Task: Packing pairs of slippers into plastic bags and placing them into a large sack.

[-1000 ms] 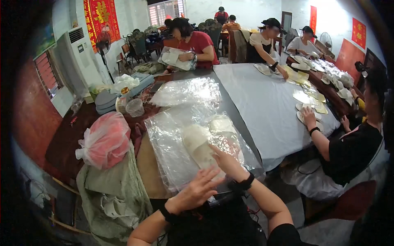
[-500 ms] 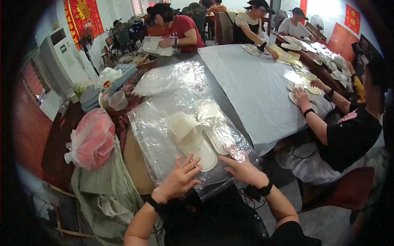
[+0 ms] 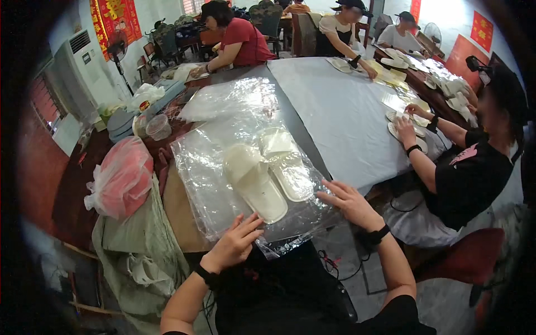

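Clear plastic bag [image 3: 216, 187] holding two cream slippers [image 3: 264, 195].

Gold character [image 3: 115, 8] on red banner [image 3: 127, 30], lettered poster [image 3: 481, 30]

On the left, a knotted, translucent white plastic bag with pinkish-red contents [image 3: 124, 177] sits beside a round, clear plastic tub [image 3: 158, 127]. Below the bag, an olive-green woven sack [image 3: 134, 237] drapes downward. Farther back stand a tall white air conditioner with a dark vent [image 3: 92, 64] and a dark pedestal fan [image 3: 117, 47], near a red-and-gold paper wall hanging [image 3: 116, 25]. A pale grey-white cloth [image 3: 338, 117] covers the table to the right. A person in a red T-shirt [image 3: 248, 42] leans over the table's far end; a dark red chair [image 3: 472, 254] stands at lower right.
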